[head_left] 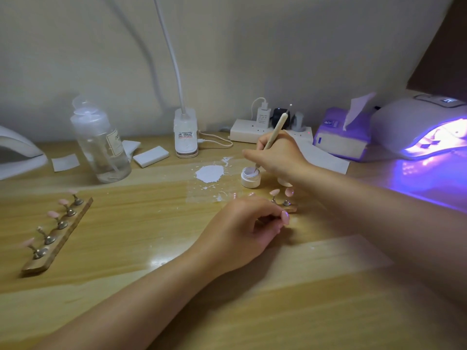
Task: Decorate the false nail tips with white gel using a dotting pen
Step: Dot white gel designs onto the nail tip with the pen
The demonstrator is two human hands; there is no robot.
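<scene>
White gel fills the small round white jar (250,177) mid-bench, and I see my right hand (278,157) pinching the slim beige dotting pen (274,132), tip dipped in it. My left hand (249,229), fingers curled, grips a pink false nail tip (285,217) on the pale wooden bench (151,223).

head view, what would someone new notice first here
The nail lamp glowing violet at the far right edge of the wooden table draws the eye first. Mid-table, the right hand dips a dotting pen into a small open jar of white gel, beside a white smear. At left, a wooden strip holds pink nail tips.
</scene>
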